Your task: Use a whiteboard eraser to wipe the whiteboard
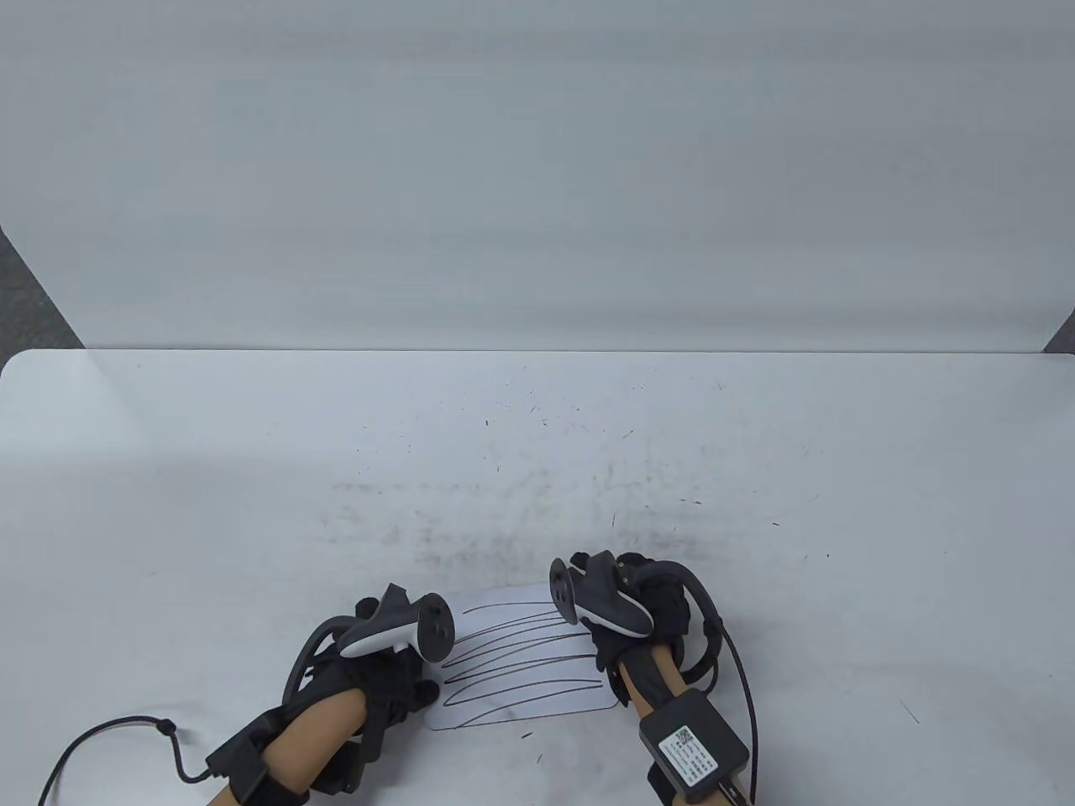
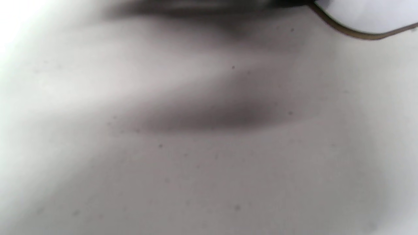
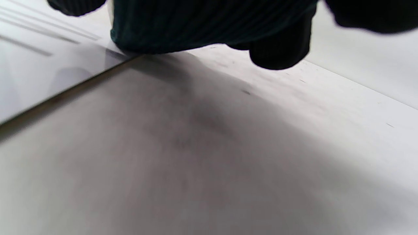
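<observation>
Down at the near edge of the table (image 1: 756,437), two gloved hands flank a small whiteboard (image 1: 521,663). The left hand (image 1: 382,663) rests at the board's left edge, seemingly steadying it; how its fingers lie is hidden under the tracker. The right hand (image 1: 638,613) sits at the board's right edge, and its wrist view shows dark fingers (image 3: 281,55) curled down around something dark that touches the board's rim. That is probably the eraser, though I cannot tell for sure. Long curved marker lines (image 1: 512,651) still cover the board, so wiping looks barely begun. The table beyond is smeared with grey dust and specks.

Risks, as a judgement: the light board could slide or tilt if the left hand eases off during a stroke, and strokes running past the rim would smear more ink onto the table.
</observation>
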### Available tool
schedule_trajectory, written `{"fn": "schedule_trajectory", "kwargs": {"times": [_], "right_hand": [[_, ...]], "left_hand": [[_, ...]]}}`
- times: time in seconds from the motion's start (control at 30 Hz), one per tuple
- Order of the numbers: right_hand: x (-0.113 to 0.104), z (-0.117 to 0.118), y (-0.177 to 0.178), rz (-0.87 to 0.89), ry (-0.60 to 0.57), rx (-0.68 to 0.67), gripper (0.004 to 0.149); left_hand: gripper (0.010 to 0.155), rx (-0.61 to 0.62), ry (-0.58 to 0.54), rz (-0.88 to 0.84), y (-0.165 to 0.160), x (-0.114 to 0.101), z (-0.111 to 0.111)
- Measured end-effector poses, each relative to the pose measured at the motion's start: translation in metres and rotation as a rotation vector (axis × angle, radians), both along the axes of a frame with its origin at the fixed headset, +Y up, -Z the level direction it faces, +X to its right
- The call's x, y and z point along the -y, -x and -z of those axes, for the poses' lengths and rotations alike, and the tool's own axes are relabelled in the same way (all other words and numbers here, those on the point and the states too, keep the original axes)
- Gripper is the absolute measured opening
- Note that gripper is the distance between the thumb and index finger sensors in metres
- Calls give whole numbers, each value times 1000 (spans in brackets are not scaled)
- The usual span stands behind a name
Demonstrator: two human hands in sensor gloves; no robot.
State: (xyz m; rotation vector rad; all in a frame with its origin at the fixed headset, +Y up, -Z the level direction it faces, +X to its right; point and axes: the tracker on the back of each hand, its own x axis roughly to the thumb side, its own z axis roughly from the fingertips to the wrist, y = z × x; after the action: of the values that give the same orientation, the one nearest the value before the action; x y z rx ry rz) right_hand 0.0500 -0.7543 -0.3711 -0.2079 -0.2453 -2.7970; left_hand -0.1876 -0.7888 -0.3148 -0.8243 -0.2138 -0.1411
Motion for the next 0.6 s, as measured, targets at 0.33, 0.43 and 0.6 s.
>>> {"fn": "schedule_trajectory", "kwargs": {"times": [0.33, 0.43, 0.6], "right_hand": [[1, -3, 3, -19, -28, -80, 60], [0, -24, 0, -45, -19, -112, 60], [-2, -73, -8, -64, 15, -168, 60]], "left_hand": [[90, -25, 4, -18, 2, 0, 1], [90, -22, -2, -16, 2, 0, 0], [90, -16, -4, -20, 2, 0, 0]]}}
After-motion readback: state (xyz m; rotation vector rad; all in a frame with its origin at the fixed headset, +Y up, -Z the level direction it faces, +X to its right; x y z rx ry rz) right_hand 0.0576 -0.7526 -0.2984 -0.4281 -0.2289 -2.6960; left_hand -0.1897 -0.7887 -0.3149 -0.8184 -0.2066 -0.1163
